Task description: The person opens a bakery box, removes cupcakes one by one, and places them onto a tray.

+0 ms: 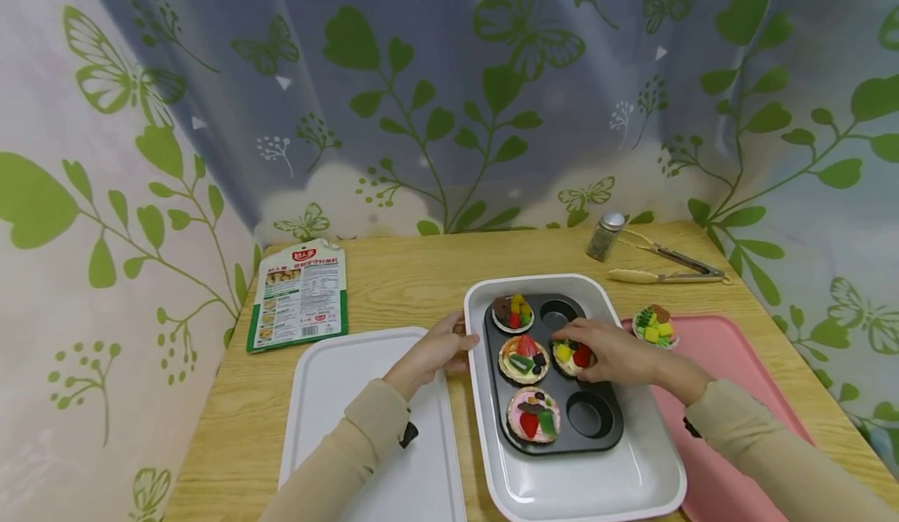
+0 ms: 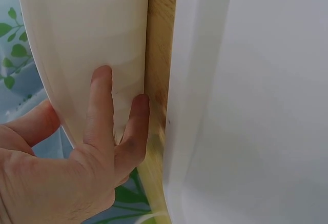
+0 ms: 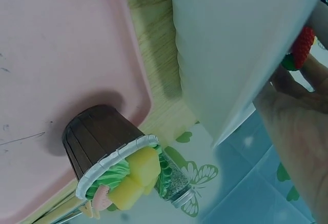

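Observation:
A dark muffin tin [image 1: 502, 420] lies inside a white tray [image 1: 583, 487]. Three toy cupcakes fill its left column: one with chocolate and yellow pieces [image 1: 513, 314], one with kiwi and strawberry [image 1: 524, 360], one with pink cream [image 1: 534, 416]. My right hand [image 1: 611, 352] grips a fruit-topped cupcake [image 1: 564, 352] at the right column's middle cup; in the right wrist view its strawberry [image 3: 302, 47] shows between the fingers. At the white tray's left side, my left hand [image 1: 437, 350] holds the rim, thumb on the edge and fingers [image 2: 101, 106] along the outer wall.
A pink tray [image 1: 723, 413] on the right bears another cupcake [image 1: 655, 325] in a brown cup. Behind stand a shaker [image 1: 605, 236] and tongs [image 1: 674, 264]. A white board [image 1: 372, 428] and a green-white packet [image 1: 298, 296] lie left. A patterned curtain [image 1: 435, 54] hangs behind the table.

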Demonstrator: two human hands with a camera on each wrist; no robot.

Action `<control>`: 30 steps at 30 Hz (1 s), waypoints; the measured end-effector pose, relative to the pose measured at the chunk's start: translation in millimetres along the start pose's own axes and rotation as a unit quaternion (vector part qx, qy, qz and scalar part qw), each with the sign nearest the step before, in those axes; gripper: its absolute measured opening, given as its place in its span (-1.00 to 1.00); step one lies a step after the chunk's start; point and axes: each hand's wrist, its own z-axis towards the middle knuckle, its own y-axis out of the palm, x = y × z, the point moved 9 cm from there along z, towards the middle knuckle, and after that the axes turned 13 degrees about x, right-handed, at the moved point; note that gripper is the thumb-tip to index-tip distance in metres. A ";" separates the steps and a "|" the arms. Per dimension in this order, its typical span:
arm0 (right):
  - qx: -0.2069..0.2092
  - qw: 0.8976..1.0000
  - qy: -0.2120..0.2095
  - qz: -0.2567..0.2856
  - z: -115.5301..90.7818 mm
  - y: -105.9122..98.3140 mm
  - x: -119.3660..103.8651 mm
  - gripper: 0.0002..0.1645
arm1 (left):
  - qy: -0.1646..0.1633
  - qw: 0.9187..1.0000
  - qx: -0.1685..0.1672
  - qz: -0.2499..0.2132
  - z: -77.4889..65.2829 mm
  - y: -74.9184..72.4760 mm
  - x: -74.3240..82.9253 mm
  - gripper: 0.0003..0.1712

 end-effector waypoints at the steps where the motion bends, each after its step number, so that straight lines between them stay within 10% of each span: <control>1: -0.004 1.000 0.003 0.003 -0.2 0.0 0.4 -0.24 | 0.001 1.000 -0.001 -0.001 -0.1 0.1 -0.1 -0.31; 13: 0.005 0.998 0.028 0.050 0.8 -8.3 4.4 -0.22 | 0.003 1.000 -0.006 0.004 0.8 -0.9 -2.3 -0.30; 30: 0.127 0.981 0.049 0.135 -6.1 -70.0 -0.3 -0.15 | 0.006 1.000 -0.009 -0.007 1.6 -0.1 -4.1 -0.30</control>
